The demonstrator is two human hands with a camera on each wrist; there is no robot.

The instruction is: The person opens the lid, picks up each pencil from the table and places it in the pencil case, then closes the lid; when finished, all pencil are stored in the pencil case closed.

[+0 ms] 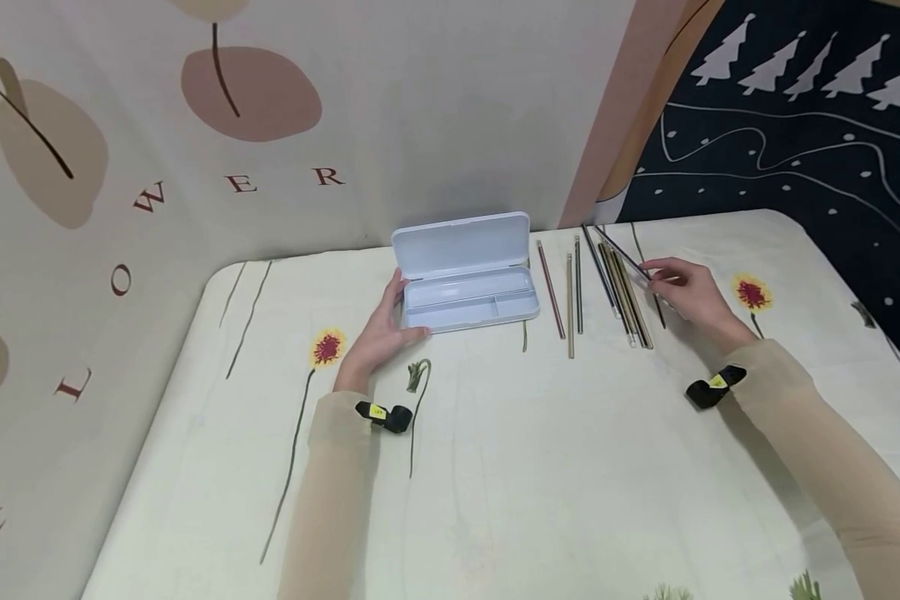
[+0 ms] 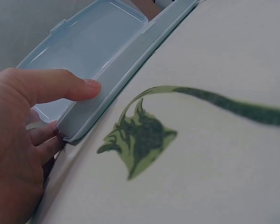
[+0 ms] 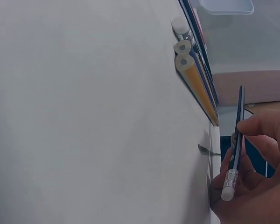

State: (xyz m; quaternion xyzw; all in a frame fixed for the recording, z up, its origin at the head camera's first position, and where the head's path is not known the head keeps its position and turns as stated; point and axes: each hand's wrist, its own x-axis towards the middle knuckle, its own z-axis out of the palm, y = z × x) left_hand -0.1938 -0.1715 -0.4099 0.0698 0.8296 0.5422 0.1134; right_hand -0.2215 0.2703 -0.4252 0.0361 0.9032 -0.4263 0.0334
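A light blue pencil case [image 1: 465, 246] stands with its lid raised and its divided tray showing no pencils inside. My left hand [image 1: 378, 337] grips the case's left end. In the left wrist view the thumb [image 2: 79, 87] presses the front wall while fingers reach round the corner. Farther right, my right hand [image 1: 690, 292] pinches a dark pencil [image 3: 238, 144] between thumb and fingers; its white eraser end points back toward the palm. Just left of that hand lies a bunch of pencils [image 1: 626, 292], some gold and some dark.
Between case and bunch lie a red pencil [image 1: 551, 292], a gold pencil [image 1: 570, 308] and a dark pencil [image 1: 578, 287]. The white cloth [image 1: 525, 467] bears printed flowers and stems. Behind the case rises a printed fabric backdrop [image 1: 450, 108], with a dark fabric [image 1: 780, 150] at the right.
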